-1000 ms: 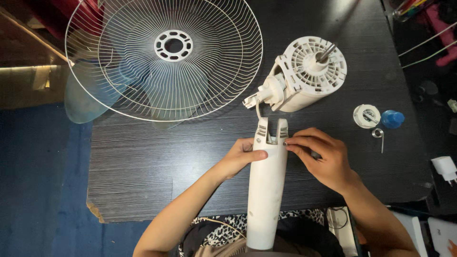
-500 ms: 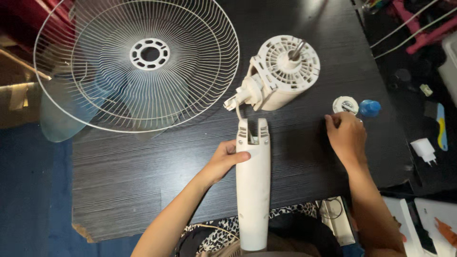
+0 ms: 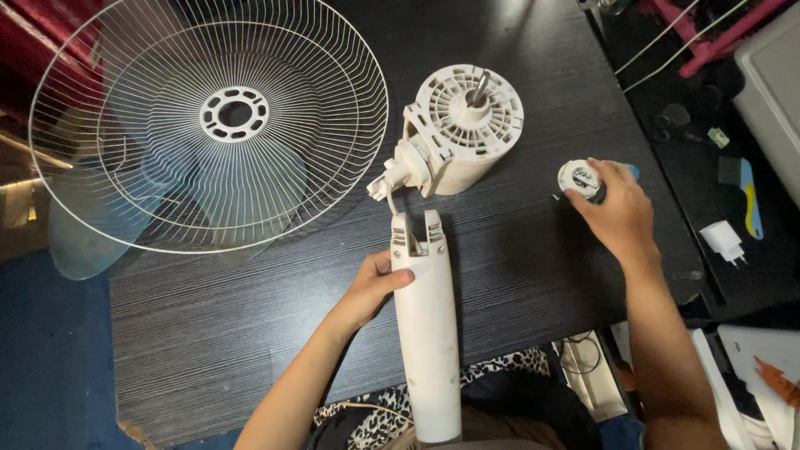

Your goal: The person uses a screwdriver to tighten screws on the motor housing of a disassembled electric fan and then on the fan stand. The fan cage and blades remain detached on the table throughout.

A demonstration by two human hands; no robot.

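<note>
My left hand (image 3: 372,287) grips the side of a white fan stand column (image 3: 427,333) that lies on the dark table (image 3: 217,333), its forked top pointing away from me. Just beyond the fork sits the white fan motor housing (image 3: 462,133) with its metal shaft up; a thin wire links it to the column. My right hand (image 3: 617,212) is out to the right, its fingers closed around a small round white cap (image 3: 578,177). A blue piece (image 3: 632,171) peeks out behind the hand.
A white wire fan guard (image 3: 208,125) covers the table's far left, with pale translucent blades (image 3: 83,246) under it. Right of the table lie a white charger plug (image 3: 723,242), a blue-and-yellow tool (image 3: 749,204), cables and a grey box (image 3: 771,83).
My right hand left the top of the column and moved right to the small round cap. My left hand stays on the column. The view has shifted closer.
</note>
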